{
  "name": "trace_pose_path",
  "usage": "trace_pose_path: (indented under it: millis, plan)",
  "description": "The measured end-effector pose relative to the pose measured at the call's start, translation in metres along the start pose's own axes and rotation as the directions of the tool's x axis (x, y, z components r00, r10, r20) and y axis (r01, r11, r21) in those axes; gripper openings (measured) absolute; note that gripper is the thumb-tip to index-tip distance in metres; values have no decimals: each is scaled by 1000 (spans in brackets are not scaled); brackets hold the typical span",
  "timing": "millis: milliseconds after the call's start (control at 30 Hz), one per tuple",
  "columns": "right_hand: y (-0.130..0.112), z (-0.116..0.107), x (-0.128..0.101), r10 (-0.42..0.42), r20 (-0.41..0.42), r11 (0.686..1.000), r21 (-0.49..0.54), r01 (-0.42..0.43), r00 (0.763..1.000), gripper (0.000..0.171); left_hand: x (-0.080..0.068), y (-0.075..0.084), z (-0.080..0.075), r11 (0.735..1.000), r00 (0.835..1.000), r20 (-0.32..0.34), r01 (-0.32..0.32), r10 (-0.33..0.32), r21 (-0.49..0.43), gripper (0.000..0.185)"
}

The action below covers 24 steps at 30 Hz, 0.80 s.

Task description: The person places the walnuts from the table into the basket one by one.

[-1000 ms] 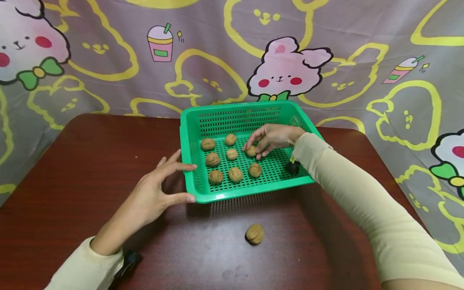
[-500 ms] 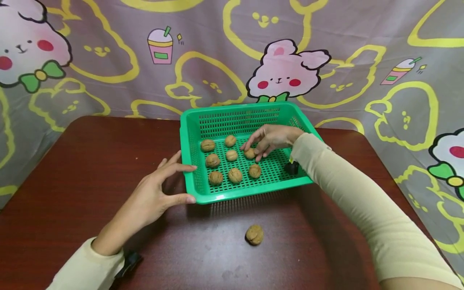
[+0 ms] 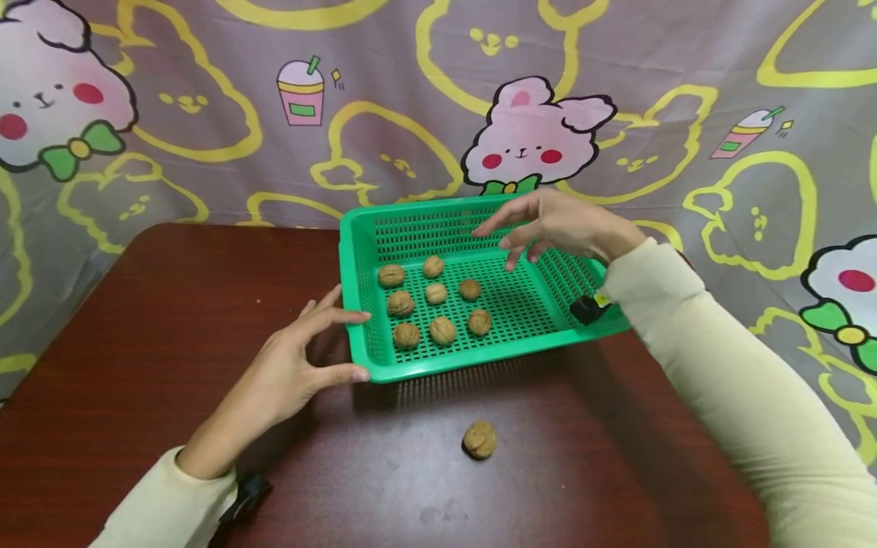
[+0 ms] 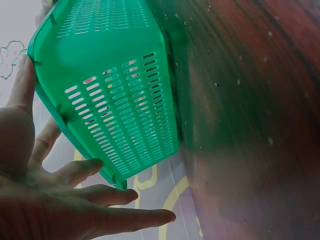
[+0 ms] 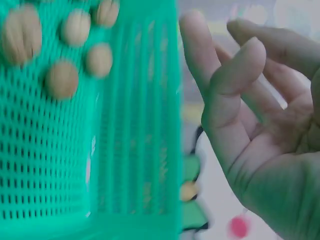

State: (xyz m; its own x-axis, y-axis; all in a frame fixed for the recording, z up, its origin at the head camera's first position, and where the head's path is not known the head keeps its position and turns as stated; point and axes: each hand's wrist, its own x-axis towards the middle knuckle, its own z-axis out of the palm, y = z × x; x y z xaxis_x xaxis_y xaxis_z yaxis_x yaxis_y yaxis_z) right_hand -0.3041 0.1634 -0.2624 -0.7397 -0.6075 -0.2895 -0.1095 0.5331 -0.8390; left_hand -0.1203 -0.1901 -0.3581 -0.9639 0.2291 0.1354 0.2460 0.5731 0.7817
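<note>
A green perforated basket (image 3: 370, 358) sits on a dark wooden table (image 3: 137, 320) and holds several walnuts (image 3: 442, 329) in rows. One more walnut (image 3: 479, 439) lies on the table in front of the basket. My left hand (image 3: 301, 358) rests against the basket's front left corner with straight fingers; the left wrist view shows its thumb (image 4: 22, 82) and fingers (image 4: 125, 217) beside the basket wall (image 4: 120, 110). My right hand (image 3: 548, 224) hovers above the basket's back right, fingers loosely spread and empty. In the right wrist view the fingers (image 5: 235, 100) are relaxed beside the basket (image 5: 135, 150).
A cartoon-printed cloth (image 3: 205, 114) hangs behind the table. A small black device (image 3: 588, 308) on the right wrist hangs over the basket's right rim. Bare table surface lies left of the basket and along the front.
My right hand let go of a walnut in the basket's middle row and lifted up and back to the right. The left hand and basket stayed put.
</note>
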Motion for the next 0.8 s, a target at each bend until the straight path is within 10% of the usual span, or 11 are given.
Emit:
trace_pose_path:
  millis: [267,467,800]
  plan:
    - [-3,53,-83,-205,24,978,54,204,978,25,0,0,-1,1000,1000,2,-5,5,-9,63]
    - [36,102,-115,-389,89,893,279,352,917,26,1,0,0,1000,1000,0,-8,8,-10,63]
    - [90,150,-114,-381,193,853,451,264,904,25,1,0,-1,1000,1000,7,-4,5,-16,63]
